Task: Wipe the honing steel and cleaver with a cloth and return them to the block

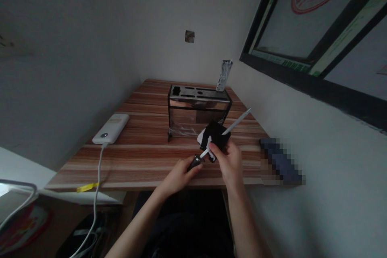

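Observation:
My left hand (179, 175) is closed around the dark handle (195, 162) of a honing steel, whose pale, slender rod (238, 121) points up and to the right. A black cloth (216, 135) with white patches covers the middle of the rod. My right hand (231, 161) grips this cloth, thumb on top, around the rod. Just beyond both hands stands a shiny metal knife block (199, 105) with dark edges and slots in its top. At its right rear corner, a silvery upright piece (224, 75) seems wrapped in clear plastic.
A white power bank (111, 129) with a cable (99, 173) lies on the left of the striped wooden table (145, 129). Yellow tape (87, 187) is at the front edge. On the right lies a blurred dark object (281, 161). Walls enclose the table; a framed panel (302, 48) hangs right.

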`<state>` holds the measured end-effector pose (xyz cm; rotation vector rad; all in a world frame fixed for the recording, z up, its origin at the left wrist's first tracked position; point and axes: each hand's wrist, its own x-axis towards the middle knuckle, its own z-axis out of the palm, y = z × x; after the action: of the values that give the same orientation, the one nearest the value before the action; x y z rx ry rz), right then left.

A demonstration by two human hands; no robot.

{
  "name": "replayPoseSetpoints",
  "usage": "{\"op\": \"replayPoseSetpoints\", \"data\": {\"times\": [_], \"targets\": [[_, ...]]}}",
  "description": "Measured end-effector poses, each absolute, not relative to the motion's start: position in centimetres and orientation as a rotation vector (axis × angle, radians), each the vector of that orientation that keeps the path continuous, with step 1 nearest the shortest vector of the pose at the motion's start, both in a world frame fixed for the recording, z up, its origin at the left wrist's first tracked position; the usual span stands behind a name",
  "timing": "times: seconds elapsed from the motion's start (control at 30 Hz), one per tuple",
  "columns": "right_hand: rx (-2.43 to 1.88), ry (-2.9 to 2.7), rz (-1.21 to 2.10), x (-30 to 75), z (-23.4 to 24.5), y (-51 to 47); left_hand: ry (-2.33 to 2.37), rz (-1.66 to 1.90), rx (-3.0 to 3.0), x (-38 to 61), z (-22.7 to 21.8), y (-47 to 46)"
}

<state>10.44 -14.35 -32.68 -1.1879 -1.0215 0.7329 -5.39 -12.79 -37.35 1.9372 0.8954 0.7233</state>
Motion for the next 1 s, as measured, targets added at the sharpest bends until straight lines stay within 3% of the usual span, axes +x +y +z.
{"op": "replayPoseSetpoints", "data": {"times": [0.27,1.0], "targets": [[-1.210,-1.105,0.782,7.6,-33.8,-15.7,0.920,0.688,1.826,-5.4,-38.6,-12.2],[-1.249,-1.192,0.763,8.7,-34.4,-15.8,0.832,0.645,1.789,-5.8,-36.9,-12.5]]}}
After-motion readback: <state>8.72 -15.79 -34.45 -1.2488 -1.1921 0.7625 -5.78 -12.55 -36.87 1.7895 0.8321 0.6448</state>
